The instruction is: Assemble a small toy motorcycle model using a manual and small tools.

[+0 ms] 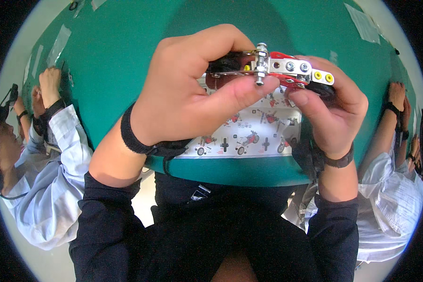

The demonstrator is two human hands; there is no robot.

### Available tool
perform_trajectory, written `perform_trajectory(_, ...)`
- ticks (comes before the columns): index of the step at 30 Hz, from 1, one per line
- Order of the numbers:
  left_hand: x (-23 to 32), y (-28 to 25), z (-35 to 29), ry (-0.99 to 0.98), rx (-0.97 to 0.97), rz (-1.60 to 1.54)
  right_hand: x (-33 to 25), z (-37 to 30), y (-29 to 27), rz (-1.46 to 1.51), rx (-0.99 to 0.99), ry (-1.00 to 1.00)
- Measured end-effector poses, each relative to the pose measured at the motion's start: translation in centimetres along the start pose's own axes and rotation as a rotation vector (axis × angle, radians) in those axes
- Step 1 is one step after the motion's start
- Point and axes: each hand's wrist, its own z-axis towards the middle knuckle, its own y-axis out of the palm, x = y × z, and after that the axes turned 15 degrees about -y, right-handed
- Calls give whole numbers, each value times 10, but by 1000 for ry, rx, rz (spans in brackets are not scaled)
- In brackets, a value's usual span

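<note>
Between both hands, raised over the table, is a toy motorcycle [291,66] built from silver metal strips, red plates, bolts, yellow bushings and black wheels. My left hand [192,80] is closed round its left end, the thumb pressed beside an upright bolt [261,66] with nuts on it. At the other end, my right hand [336,108] grips near a black wheel [320,88], thumb below and fingers behind. Much of the left wheel is covered by my left fingers. Beneath the hands lies a printed instruction sheet [249,138] with pictures of motorcycle building steps.
The green table [122,61] spreads out ahead. Clear plastic bags [60,43] lie at far left, and another bag [363,23] at far right. People in white shirts sit at both sides, their hands [51,87] over the table edges.
</note>
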Motion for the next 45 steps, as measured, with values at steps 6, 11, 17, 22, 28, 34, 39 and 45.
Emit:
perform_trajectory(6, -14, 4, 7, 180, 34, 78, 6, 0, -3, -72, -29, -99)
perform_trajectory(11, -6, 4, 1, -4, -42, 55, 4, -1, 5, -5, -1, 14)
perform_trajectory(17, -4, 8, 1, -340, -250, -397, -6, 1, 7, 172, 52, 349)
perform_trajectory(22, -3, 8, 3, -431, -296, -452, -3, 1, 10, 256, 67, 410)
perform_trajectory(28, -9, 9, 3, -290, -294, -331, -4, 8, 4, 600, 155, 738)
perform_trajectory(34, -4, 11, 3, -289, -324, -258, -14, 13, 4, 1009, 291, 952)
perform_trajectory(39, -3, 14, 1, -330, -337, -327, -15, 12, 2, 1098, 272, 957)
perform_trajectory(45, -4, 14, 2, -328, -345, -341, -15, 12, 4, 1078, 297, 959)
